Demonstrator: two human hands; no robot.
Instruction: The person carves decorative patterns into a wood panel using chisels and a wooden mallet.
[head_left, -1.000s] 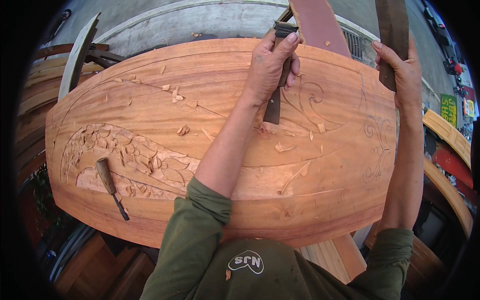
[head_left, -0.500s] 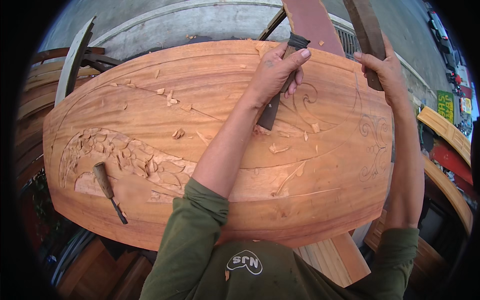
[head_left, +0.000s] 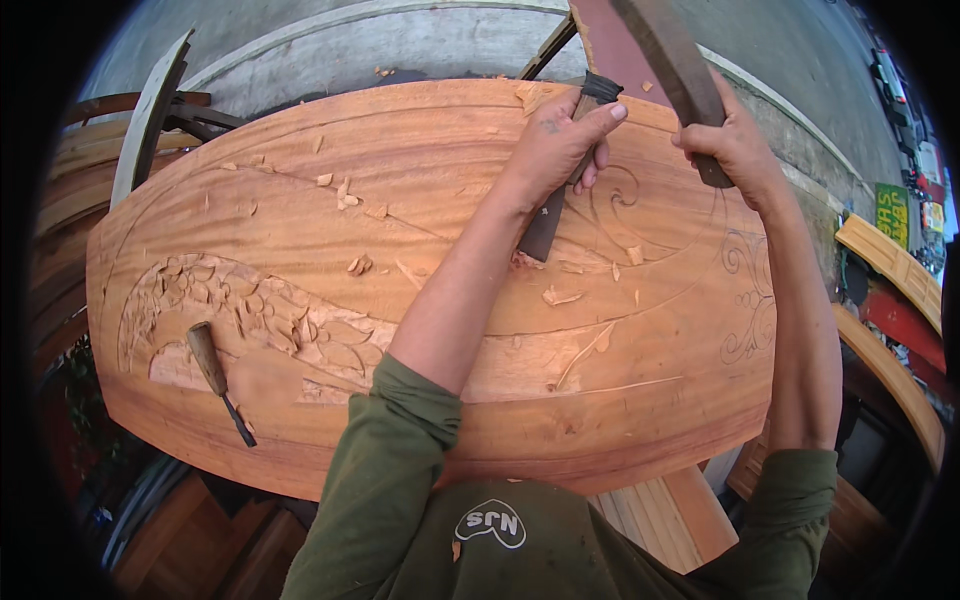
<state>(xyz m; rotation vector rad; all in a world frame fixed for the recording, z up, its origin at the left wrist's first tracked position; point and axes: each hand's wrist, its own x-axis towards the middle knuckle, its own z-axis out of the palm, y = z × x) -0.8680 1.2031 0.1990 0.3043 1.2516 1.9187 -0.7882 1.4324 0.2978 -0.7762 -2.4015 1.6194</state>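
My left hand [head_left: 560,150] grips a wide chisel [head_left: 540,235] with dark tape round the top of its handle, its blade meeting the large wooden panel [head_left: 440,140] amid wood chips. My right hand [head_left: 735,155] is wrapped round a dark wooden bar [head_left: 665,60], raised at an angle just right of the chisel top. The panel bears carved leaves [head_left: 250,300] at the left and pencilled scrolls [head_left: 745,290] at the right. A narrow chisel with a wooden handle [head_left: 208,360] lies across the carving at lower left.
Wooden boards [head_left: 70,190] and a pale upright plank [head_left: 150,120] stand left. A reddish board [head_left: 635,55] lies beyond the panel, near pavement [head_left: 380,40]. Stacked wooden pieces [head_left: 890,380], a green sign [head_left: 890,218] and vehicles [head_left: 885,80] appear at right.
My right hand and the dark bar have moved left, toward the chisel, with the bar tilting further over. My left hand and chisel have shifted slightly right and down in view.
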